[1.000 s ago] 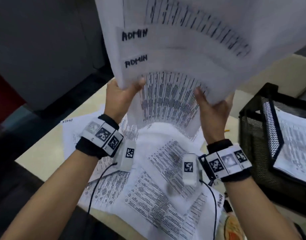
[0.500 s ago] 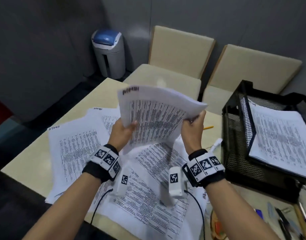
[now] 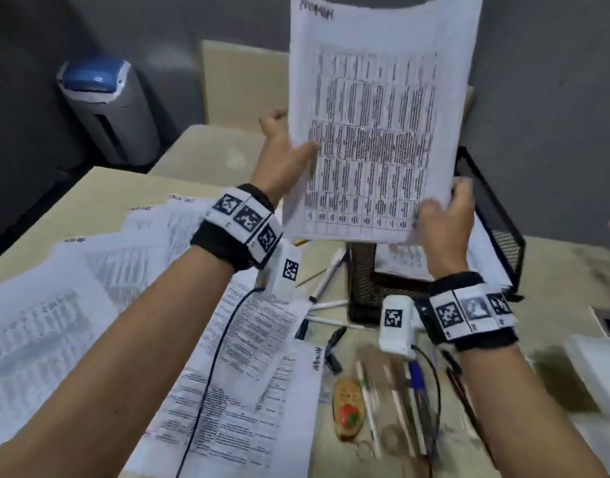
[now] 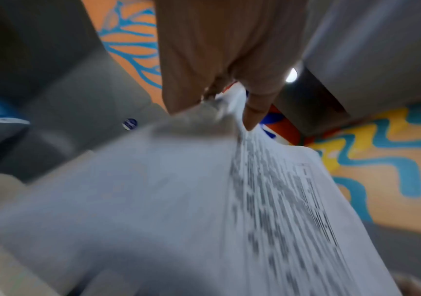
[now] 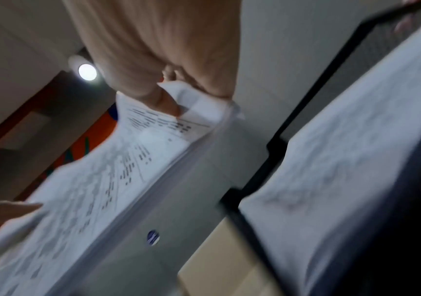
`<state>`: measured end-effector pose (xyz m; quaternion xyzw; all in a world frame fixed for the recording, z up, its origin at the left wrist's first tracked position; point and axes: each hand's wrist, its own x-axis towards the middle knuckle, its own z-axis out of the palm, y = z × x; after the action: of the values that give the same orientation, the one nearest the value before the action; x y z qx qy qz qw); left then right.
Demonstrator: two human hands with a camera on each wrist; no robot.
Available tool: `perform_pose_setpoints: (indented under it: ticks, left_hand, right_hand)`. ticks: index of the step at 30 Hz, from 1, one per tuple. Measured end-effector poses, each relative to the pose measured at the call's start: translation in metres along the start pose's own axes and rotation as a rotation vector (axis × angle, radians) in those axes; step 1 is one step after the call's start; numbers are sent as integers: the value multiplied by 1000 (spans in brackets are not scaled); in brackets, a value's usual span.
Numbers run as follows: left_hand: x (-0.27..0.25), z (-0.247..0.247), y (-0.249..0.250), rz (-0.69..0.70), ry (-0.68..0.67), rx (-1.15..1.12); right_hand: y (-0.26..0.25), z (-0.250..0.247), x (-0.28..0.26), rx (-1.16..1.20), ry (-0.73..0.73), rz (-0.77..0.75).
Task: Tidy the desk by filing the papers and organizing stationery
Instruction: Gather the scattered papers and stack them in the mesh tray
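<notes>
While the left hand (image 3: 283, 160) and right hand (image 3: 446, 219) are pinching a sheaf of papers (image 3: 376, 125) upright above the black mesh tray (image 3: 500, 215), loose sheets (image 3: 100, 288) and pens (image 3: 396, 401) are lying unsorted on the desk (image 3: 555, 270), leaving most filing undone.

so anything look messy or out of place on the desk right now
Yes. Printed sheets lie fanned and overlapping at odd angles across the desk's left side, and pens lie loose beside the mesh tray. Both hands hold a stack of papers upright above the tray.
</notes>
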<state>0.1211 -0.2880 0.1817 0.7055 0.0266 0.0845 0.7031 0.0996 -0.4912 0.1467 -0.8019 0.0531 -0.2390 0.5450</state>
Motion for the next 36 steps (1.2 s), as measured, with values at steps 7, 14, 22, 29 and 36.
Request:
perform_pose_setpoints:
  ticks: [7, 14, 22, 29, 36]
  left_hand:
    - [-2, 119, -41, 123, -294, 758]
    - [-5, 167, -74, 41, -563, 1314]
    - [-31, 118, -65, 287, -252, 1397]
    - [-47, -34, -97, -158, 221, 1055]
    - [-130, -193, -172, -638, 341, 1005]
  right_hand:
    - [58, -70, 49, -403, -58, 245]
    - [98, -80, 63, -725, -241, 291]
    - [68, -56, 36, -744, -167, 2]
    - [20, 43, -58, -306, -657, -307]
    - [83, 143, -130, -790, -1157, -151]
